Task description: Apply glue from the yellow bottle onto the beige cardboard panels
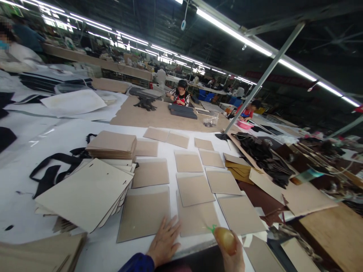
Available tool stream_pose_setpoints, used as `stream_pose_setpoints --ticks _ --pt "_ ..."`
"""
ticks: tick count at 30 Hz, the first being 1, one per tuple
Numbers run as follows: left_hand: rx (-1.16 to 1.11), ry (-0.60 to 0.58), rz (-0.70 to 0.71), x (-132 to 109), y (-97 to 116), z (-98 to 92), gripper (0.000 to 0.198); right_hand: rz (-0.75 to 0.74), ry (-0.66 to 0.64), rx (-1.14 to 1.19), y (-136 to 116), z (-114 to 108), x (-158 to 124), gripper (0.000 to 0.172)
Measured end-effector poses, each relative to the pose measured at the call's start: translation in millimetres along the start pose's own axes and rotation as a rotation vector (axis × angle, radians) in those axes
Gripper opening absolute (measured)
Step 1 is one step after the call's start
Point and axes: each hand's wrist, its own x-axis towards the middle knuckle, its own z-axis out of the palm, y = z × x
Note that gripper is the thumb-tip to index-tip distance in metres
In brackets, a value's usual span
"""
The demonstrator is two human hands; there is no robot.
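Biggest free area: L side of white tabletop (65,132), w/ black straps (62,158) bordering it on R. Betw. L col. of tan panels (147,213) & mid col., narrow bare strip runs front-to-back; L hand (164,241) sits at its near end. Mid & R cols. packed tight, v. little gap. L of panels, tall stack of tan boards (112,141) + fanned pile of off-white boards (87,190) block low sideways passage. R side: dk scrap heap (256,151) & brown sheet (258,198) in way; metal pole (261,81) rises at far R. R hand (235,254) w/ squeeze bottle (227,240) takes up room by near mid panel.
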Motion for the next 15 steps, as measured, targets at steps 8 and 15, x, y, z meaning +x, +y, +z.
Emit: stream_pose_setpoints --ticks 8,15 --pt "0.06 0.035 0.015 -0.7 -0.9 0.1 0.065 -0.005 0.106 -0.205 -3.4 -16.5 13.1 0.087" --pt "0.072 0.036 0.024 -1.9 0.7 -1.9 0.064 -0.015 0.096 -0.228 8.7 -23.3 19.8 0.09"
